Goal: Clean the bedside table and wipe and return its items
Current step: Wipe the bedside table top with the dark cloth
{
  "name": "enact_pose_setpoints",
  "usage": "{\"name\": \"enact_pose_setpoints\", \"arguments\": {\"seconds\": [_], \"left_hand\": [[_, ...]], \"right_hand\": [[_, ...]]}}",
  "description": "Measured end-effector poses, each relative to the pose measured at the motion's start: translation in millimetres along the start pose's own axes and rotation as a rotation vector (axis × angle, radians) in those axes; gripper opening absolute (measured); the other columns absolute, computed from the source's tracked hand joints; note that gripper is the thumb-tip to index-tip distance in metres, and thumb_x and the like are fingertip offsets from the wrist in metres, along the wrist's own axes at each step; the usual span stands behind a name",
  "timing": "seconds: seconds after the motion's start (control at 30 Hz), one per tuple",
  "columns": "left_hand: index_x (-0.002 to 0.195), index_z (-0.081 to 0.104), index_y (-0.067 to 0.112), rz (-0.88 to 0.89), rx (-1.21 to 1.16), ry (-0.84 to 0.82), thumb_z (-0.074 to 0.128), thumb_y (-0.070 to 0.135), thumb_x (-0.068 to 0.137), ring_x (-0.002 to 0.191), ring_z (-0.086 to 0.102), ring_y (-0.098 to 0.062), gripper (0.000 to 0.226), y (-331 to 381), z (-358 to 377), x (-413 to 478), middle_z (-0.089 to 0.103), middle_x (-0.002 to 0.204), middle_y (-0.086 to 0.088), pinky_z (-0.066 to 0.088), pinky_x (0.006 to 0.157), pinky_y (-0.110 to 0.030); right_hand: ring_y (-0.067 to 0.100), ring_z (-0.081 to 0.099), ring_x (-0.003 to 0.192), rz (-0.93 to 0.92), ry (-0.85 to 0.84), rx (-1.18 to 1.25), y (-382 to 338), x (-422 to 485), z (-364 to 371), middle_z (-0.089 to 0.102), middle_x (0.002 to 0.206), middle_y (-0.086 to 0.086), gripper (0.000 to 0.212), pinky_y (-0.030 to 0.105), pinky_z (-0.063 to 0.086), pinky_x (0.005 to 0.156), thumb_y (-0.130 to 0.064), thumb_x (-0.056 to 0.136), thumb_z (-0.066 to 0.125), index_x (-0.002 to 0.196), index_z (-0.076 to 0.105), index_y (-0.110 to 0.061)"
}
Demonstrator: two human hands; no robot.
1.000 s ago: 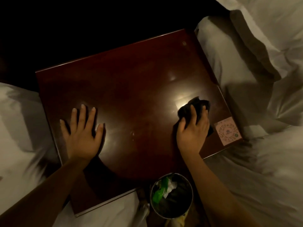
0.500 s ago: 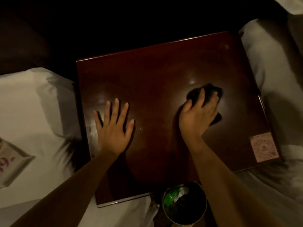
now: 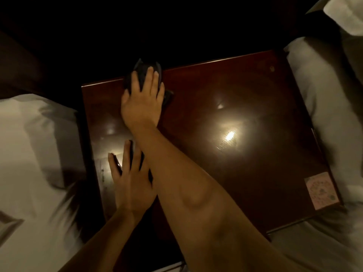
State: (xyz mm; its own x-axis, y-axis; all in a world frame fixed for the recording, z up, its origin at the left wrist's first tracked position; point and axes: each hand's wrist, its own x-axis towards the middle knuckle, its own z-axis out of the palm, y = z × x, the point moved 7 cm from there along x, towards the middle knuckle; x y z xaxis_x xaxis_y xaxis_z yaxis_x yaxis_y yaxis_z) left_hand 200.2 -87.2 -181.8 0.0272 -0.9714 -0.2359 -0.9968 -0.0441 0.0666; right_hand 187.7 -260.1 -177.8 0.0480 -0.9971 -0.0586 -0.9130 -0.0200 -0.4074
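Observation:
The dark glossy wooden bedside table (image 3: 245, 154) fills the middle of the view, with a lamp glare on its top. My right hand (image 3: 142, 101) reaches across to the table's far left edge and presses a dark cloth (image 3: 142, 73) flat under its fingers; part of the cloth hangs past the edge. My left hand (image 3: 129, 179) lies flat on the near left part of the top with fingers spread, holding nothing. My right forearm crosses over its fingers.
A pale pink square card (image 3: 322, 190) lies on the table's near right corner. White bedding (image 3: 33, 154) lies to the left and more white bedding (image 3: 324, 85) to the right. Beyond the far edge all is dark.
My right hand slid the cloth from the right middle of the table to the far left edge, crossing over my left hand. The view shifted, and the bin is out of view.

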Motion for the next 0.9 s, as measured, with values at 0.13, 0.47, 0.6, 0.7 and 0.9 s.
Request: {"name": "enact_pose_setpoints", "arguments": {"seconds": [0.13, 0.47, 0.6, 0.7, 0.9], "left_hand": [[0.14, 0.039, 0.016, -0.001, -0.056, 0.0, 0.025, 0.049, 0.085, 0.143, 0.019, -0.033, 0.066, 3.7, -9.3, -0.7, 0.04, 0.148, -0.012, 0.008, 0.113, -0.064], [0.147, 0.019, 0.03, -0.044, -0.067, 0.085, 0.025, 0.051, 0.092, 0.146, 0.001, -0.017, 0.059, -2.4, -5.4, -1.5, 0.01, 0.157, 0.002, 0.002, 0.115, -0.054], [0.146, 0.018, 0.033, -0.054, -0.073, 0.12, 0.023, 0.053, 0.092, 0.146, 0.005, -0.017, 0.058, -1.9, -5.4, -2.1, 0.008, 0.157, 0.005, 0.004, 0.116, -0.053], [0.147, 0.014, 0.034, -0.062, -0.07, 0.118, 0.017, 0.056, 0.091, 0.146, 0.0, -0.016, 0.06, -2.6, -5.8, -3.8, 0.0, 0.155, 0.008, 0.0, 0.117, -0.052], [0.147, -0.001, 0.035, -0.12, -0.134, 0.07, 0.007, 0.058, 0.09, 0.146, -0.012, -0.015, 0.062, -2.2, -1.9, -12.8, -0.012, 0.157, 0.007, -0.009, 0.118, -0.05]], "right_hand": [[0.029, 0.0, 0.147, -0.073, -0.029, -0.05, -9.3, -5.0, 5.9, 0.003, 0.159, 0.014, 0.055, 0.044, 0.001, 0.119, -0.038, 0.096, 0.03, 0.146, 0.014, -0.023], [0.021, 0.004, 0.147, -0.368, -0.153, -0.1, 8.9, -14.3, -8.8, 0.008, 0.159, 0.006, 0.051, 0.038, 0.003, 0.12, -0.036, 0.095, 0.034, 0.144, 0.023, -0.028], [0.023, 0.011, 0.146, -0.259, -0.084, -0.065, 77.4, -19.6, -46.4, 0.016, 0.158, 0.008, 0.051, 0.038, 0.006, 0.119, -0.032, 0.093, 0.039, 0.143, 0.029, -0.026], [0.024, 0.013, 0.146, -0.19, -0.055, -0.045, 123.5, -29.7, -70.0, 0.02, 0.156, 0.01, 0.048, 0.04, 0.008, 0.119, -0.031, 0.094, 0.038, 0.141, 0.032, -0.025], [0.03, 0.019, 0.144, -0.123, 0.001, -0.042, 165.3, -67.0, -85.2, 0.024, 0.154, 0.015, 0.045, 0.043, 0.011, 0.119, -0.029, 0.094, 0.038, 0.139, 0.035, -0.023]]}}
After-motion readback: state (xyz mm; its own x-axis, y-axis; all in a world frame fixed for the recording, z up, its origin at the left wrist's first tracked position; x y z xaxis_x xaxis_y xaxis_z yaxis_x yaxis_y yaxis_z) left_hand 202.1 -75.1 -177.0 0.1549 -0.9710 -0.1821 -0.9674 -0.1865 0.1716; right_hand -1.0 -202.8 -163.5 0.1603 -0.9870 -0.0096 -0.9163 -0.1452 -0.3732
